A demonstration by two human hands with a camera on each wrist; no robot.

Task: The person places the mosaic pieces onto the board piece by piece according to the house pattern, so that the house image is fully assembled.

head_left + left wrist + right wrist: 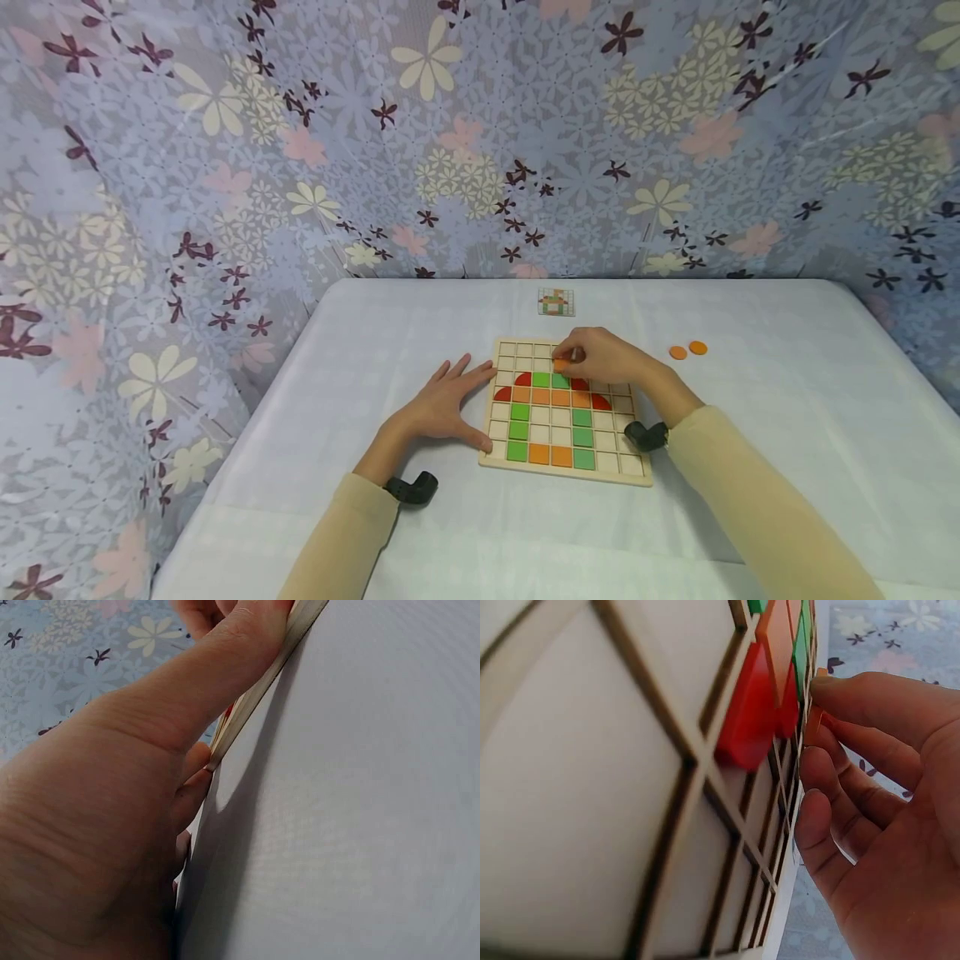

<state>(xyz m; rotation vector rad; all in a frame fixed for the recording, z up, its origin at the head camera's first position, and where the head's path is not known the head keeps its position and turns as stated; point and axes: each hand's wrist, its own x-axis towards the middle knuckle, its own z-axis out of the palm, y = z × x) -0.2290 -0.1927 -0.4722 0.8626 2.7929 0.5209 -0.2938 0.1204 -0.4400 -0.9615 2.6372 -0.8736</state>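
A wooden grid board [566, 473] lies on the table, its cells partly filled with green, orange and red pieces. My right hand [600, 357] is over the upper part of the board and pinches an orange piece [561, 365] between thumb and fingers, just above a green square [561, 381]. In the right wrist view the orange piece [813, 726] shows edge-on, so its full outline is hidden. At the board's left side, my left hand [442, 406] rests with fingers spread, thumb and fingertips touching the edge. A red quarter-round piece [600, 402] sits right of the orange row.
Two orange discs [678, 352] lie on the white tablecloth [750, 400] to the right, beyond my right forearm. Behind the board is a small card [557, 302] printed with a coloured grid pattern. A flowered curtain [480, 150] hangs along the table's back edge.
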